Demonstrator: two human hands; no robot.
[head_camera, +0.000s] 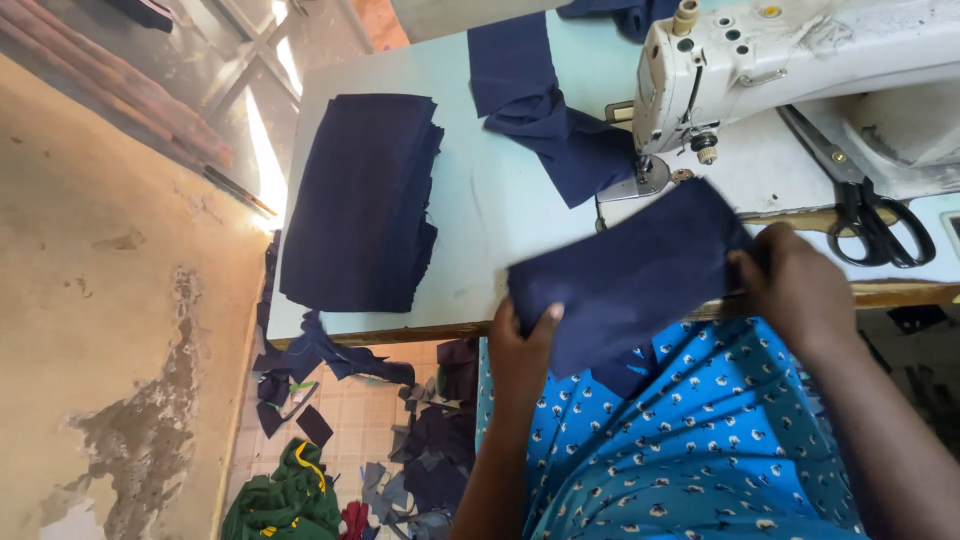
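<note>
A flat navy cloth rectangle (630, 275) is pinched at opposite ends by left hand (522, 352) and right hand (800, 285).

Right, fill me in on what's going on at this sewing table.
A person in a blue patterned garment sits at a light blue table and holds a dark navy fabric piece with both hands: the left hand grips its lower left edge, the right hand its right end. The piece is in front of a white sewing machine. A stack of navy pieces lies on the table, scissors rest by the machine, and scraps litter the floor.
</note>
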